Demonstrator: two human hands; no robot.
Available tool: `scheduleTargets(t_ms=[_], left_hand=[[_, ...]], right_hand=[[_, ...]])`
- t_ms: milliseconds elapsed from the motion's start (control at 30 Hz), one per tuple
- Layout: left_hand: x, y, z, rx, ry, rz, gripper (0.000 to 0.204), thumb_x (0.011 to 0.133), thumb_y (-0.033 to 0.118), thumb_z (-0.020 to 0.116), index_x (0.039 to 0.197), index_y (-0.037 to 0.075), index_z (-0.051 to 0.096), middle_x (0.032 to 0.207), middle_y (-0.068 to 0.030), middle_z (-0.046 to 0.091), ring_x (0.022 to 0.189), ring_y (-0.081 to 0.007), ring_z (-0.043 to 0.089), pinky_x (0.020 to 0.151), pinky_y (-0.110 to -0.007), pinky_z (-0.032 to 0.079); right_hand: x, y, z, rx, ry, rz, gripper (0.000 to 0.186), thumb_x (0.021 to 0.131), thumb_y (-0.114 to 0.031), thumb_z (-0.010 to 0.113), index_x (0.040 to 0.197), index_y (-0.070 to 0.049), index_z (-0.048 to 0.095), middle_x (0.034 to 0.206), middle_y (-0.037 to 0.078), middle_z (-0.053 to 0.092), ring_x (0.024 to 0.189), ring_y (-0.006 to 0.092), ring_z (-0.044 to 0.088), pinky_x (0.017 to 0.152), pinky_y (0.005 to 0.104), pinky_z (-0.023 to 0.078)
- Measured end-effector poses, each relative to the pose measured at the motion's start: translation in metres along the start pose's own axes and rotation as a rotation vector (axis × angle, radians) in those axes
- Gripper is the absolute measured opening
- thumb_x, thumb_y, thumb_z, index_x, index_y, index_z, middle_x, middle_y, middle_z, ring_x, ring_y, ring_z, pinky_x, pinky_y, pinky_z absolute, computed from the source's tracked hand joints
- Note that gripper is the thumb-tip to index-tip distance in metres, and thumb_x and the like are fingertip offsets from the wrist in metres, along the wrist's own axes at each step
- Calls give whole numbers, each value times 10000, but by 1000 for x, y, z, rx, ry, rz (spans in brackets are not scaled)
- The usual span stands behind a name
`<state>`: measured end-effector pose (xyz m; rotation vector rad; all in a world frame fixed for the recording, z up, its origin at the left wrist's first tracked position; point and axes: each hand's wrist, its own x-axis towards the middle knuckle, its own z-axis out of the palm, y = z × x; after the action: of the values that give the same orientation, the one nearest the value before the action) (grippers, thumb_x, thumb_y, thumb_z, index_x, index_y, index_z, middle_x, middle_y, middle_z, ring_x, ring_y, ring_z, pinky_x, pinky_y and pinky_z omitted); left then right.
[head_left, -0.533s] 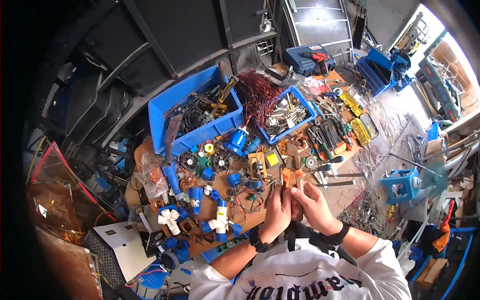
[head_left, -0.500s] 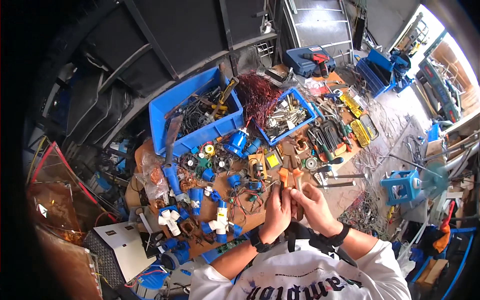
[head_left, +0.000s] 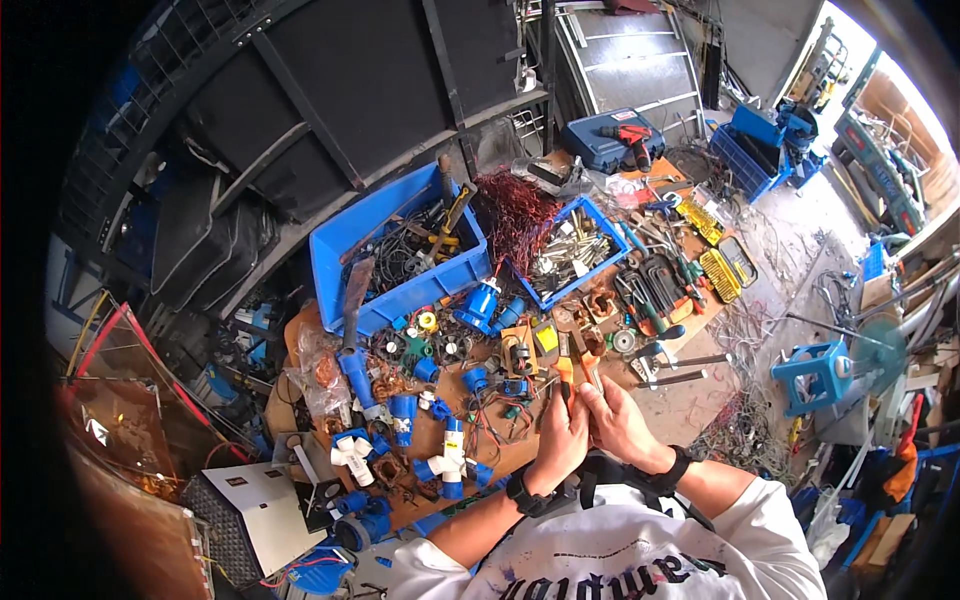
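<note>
over the table [head_left: 514, 452] | left hand [head_left: 562, 435], right hand [head_left: 624, 428]: fingers clamped on orange-handled tool [head_left: 566, 372] | slack grip risked dropping it

- Bright light from doorway [head_left: 862, 50], top R; blown out
- Floor [head_left: 800, 215] nr it washed out
- Bench [head_left: 515, 450] evenly lit, soft shadows
- Panels [head_left: 400, 70] top L v. dark
- Glare on metal sheet [head_left: 640, 48]
- Fisheye: edges bent, corners blk
- L hand [head_left: 560, 432] & R hand [head_left: 624, 424] fairly sharp; fan [head_left: 880, 345] hazy

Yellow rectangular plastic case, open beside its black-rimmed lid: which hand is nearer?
Right. The right hand sits left of the case, closer to the person; the left hand is farther left, beside the right.
</note>
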<state>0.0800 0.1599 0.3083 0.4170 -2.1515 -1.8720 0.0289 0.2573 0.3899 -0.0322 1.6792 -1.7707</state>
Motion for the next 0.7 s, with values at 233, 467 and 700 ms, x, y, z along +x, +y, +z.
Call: scheduleTargets(t_ms=[233,467,700], left_hand=[[2,31,-30,-420,-148,-307,103,1018,162,491,1007,61,507,670,42,450,490,-30,375,398,-218,298],[-6,53,-26,-583,-262,-338,156,1043,257,448,1000,109,428,602,33,399,432,-60,407,358,-220,337],[0,40,-22,-538,-309,-279,201,1042,267,444,1064,67,461,645,13,458,436,-70,460,362,-217,384]], right_hand=[[6,-16,-32,-338,-5,-16,304,1002,-316,542,900,-32,573,660,4,524,588,62,396,522,273,364],[-8,-26,-22,260,-279,202,190,934,-205,665,914,-105,505,573,-39,464,397,53,372,367,220,284],[-5,-9,-38,461,-253,164,214,901,-117,681,1049,-69,534,809,35,601,694,120,589,617,260,473]])
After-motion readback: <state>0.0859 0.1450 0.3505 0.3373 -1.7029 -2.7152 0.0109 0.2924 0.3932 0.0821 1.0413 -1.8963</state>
